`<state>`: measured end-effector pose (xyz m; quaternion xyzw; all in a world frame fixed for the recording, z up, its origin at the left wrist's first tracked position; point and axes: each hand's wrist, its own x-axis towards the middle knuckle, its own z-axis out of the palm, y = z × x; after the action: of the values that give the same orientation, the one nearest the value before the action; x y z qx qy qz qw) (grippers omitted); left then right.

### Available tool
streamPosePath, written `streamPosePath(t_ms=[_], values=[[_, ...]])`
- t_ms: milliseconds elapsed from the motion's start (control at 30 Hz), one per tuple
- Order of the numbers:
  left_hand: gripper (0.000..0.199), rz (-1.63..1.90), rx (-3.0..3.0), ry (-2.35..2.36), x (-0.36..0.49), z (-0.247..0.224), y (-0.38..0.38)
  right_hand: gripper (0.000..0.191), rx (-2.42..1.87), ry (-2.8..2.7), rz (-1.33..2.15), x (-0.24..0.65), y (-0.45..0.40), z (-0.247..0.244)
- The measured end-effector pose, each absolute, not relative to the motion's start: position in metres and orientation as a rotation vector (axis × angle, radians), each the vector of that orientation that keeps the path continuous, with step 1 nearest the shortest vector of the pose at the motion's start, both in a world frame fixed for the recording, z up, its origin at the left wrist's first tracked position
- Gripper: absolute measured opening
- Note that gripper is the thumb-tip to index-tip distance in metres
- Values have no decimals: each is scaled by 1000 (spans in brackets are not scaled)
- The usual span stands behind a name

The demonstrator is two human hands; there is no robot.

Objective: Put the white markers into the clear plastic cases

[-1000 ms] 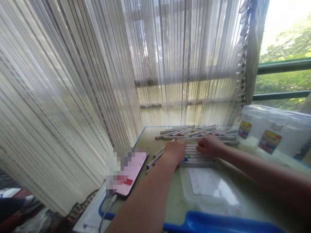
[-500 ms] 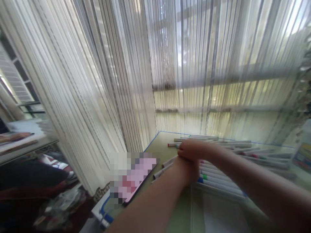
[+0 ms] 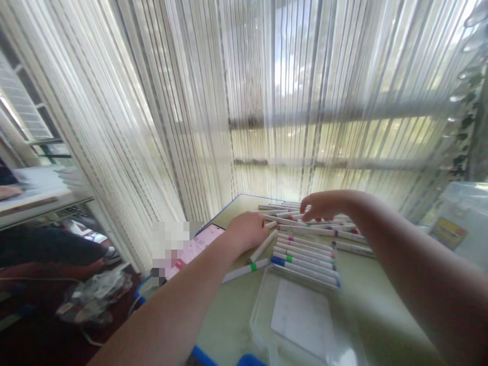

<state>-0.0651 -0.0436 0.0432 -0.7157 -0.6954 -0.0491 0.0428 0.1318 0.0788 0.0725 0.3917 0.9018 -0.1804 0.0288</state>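
Observation:
My left hand (image 3: pixel 248 230) is closed at the left side of the pile, with the end of a white marker (image 3: pixel 271 224) sticking out from its fingertips. My right hand (image 3: pixel 324 206) reaches over loose markers (image 3: pixel 292 222), its fingers bent but apart, and I see nothing held in it. Below the hands, a row of white markers with coloured bands (image 3: pixel 305 260) lies side by side at the end of a clear plastic case (image 3: pixel 259 310). Another marker with a green band (image 3: pixel 246 270) lies beneath my left wrist.
A phone with a pink screen (image 3: pixel 198 250) lies left of my left forearm, partly pixelated. At the right stands a clear plastic box with a yellow label (image 3: pixel 450 234). String curtains (image 3: pixel 198 127) hang behind the table. At far left, another person's hand (image 3: pixel 9 192) rests by papers.
My hands were together, crossing over the markers; now they are apart. My left hand has moved left and my right hand right, uncovering the marker row. The camera view has shifted.

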Motion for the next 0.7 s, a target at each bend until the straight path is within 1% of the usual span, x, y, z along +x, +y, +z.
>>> streamPosePath(t_ms=[100,167,233,433,567,633,700], values=[[23,19,-2331,-2106,-67,47,-49,28,1151,2732,-648,131,77,72],[24,146,-2487,-2093,-67,50,-54,34,1140,2706,-781,129,73,74],[27,222,-2587,-2075,-68,52,-58,37,1147,2704,-817,127,70,76],[29,251,-2601,-2009,-70,54,-60,34,1145,2728,-650,127,81,66],[24,125,-2565,-2002,-72,50,-53,21,1400,2745,-287,128,94,53],[29,38,-2468,-2037,-74,48,-50,19,1458,2801,-142,128,97,51],[35,-3,-2328,-2078,-75,45,-48,21,1461,2832,-81,127,96,52]])
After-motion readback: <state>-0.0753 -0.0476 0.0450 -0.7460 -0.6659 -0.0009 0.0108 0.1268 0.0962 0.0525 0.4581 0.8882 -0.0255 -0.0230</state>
